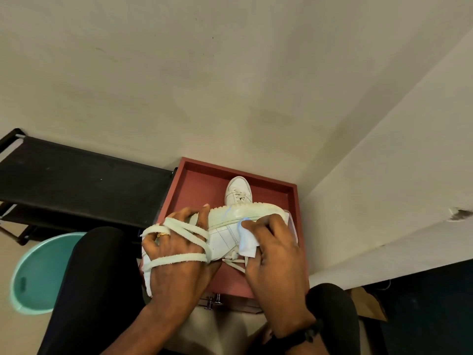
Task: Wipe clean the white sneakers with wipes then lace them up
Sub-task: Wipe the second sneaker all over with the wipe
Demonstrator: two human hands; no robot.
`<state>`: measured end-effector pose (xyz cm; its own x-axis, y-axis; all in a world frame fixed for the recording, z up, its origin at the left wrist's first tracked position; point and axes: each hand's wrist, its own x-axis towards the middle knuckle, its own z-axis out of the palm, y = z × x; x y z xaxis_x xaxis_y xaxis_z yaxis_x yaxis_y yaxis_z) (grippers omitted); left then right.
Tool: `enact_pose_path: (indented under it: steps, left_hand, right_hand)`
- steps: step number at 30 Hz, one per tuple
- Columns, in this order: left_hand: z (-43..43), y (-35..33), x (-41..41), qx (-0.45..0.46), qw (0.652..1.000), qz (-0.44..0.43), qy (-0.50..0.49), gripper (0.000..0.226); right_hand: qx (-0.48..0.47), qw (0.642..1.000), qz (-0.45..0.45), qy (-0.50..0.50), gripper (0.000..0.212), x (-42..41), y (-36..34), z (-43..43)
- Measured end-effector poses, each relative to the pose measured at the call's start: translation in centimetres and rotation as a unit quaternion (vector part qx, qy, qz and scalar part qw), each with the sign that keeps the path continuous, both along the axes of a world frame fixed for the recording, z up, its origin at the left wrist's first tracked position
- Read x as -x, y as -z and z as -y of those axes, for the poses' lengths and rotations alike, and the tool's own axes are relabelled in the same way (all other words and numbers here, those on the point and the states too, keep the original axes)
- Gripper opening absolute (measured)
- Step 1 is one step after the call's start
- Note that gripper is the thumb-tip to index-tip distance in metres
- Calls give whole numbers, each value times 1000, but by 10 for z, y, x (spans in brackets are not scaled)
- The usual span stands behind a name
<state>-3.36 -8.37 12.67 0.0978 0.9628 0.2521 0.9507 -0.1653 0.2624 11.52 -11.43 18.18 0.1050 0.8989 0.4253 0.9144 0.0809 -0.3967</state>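
Right hand [276, 249] pinches wipe [247, 246] against sneaker [222, 237] side; left hand [176, 254] grips it.

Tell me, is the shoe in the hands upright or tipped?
Tipped on its side: the sneaker has its sole turned away, the left hand grips it, the right hand holds a wipe on its side.

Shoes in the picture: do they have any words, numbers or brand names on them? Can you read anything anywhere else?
No text can be read anywhere in this view.
White stitched sneaker with a chunky sole, held on its side: only stitching lines, no words or logo showing.
Second white laced sneaker in the dark red square tray: no lettering visible.
White wipe: blank.
Teal round plastic basin: a dark mark inside, too blurred to tell if it is writing.
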Motion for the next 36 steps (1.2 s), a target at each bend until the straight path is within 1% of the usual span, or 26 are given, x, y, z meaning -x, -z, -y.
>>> enact_pose_path:
  steps: [3, 6, 8, 10, 12, 14, 17, 19, 21, 23, 25, 27, 29, 31, 34, 36]
  left_hand:
    - [-1, 4, 0, -15, 1000, -5, -7, 82]
    - [0, 6, -2, -30, 999, 14, -3, 77]
    - [-1, 6, -2, -25, 1000, 12, -1, 83]
    - [-2, 5, -2, -12, 1000, 8, 1, 92]
    - [-1, 6, -1, 3, 1000, 7, 4, 99]
    - [-1, 6, 0, 4, 1000, 5, 5, 102]
    - [-1, 5, -1, -12, 1000, -4, 3, 94]
    - [-2, 7, -3, -30, 1000, 1, 3, 79]
    - [-1, 9, -4, -43, 999, -5, 8, 74]
    - [-1, 9, -3, -37, 999, -21, 7, 82]
    - [-1, 7, -3, -26, 999, -38, 6, 91]
    - [-1, 6, -3, -20, 999, -39, 11, 91]
    - [0, 4, -3, -28, 999, -25, 19, 87]
    - [1, 1, -4, -42, 999, -16, 28, 88]
    - [4, -3, -5, -73, 996, -19, 40, 85]
    - [5, -5, -4, -83, 995, -30, 36, 83]
  right_hand:
    - [23, 999, 3, -31, 47, 11, 3, 1]
    - [48, 997, -34, -59, 41, 17, 6, 3]
    - [28, 997, -56, -50, 40, 13, 1, 7]
    - [3, 998, -64, -25, 44, 3, -4, 7]
    - [-2, 998, -58, 5, 51, -6, -6, 4]
    - [-5, 999, -39, 25, 51, -8, -5, 2]
    - [3, 1000, -1, 13, 45, 5, 0, 3]
    - [22, 999, -22, -18, 46, 16, 7, 5]
    - [30, 998, -44, -41, 43, 23, 8, 7]
    - [19, 997, -56, -38, 43, 21, 3, 7]
    - [8, 997, -70, -15, 48, 10, -5, 1]
    - [0, 997, -75, 15, 47, -5, -14, -9]
    - [-9, 997, -61, 42, 38, -17, -21, -17]
    - [0, 997, -39, 62, 30, -23, -22, -23]
    - [48, 996, 8, 76, 33, -21, -17, -25]
    - [55, 995, 31, 78, 34, -16, -15, -24]
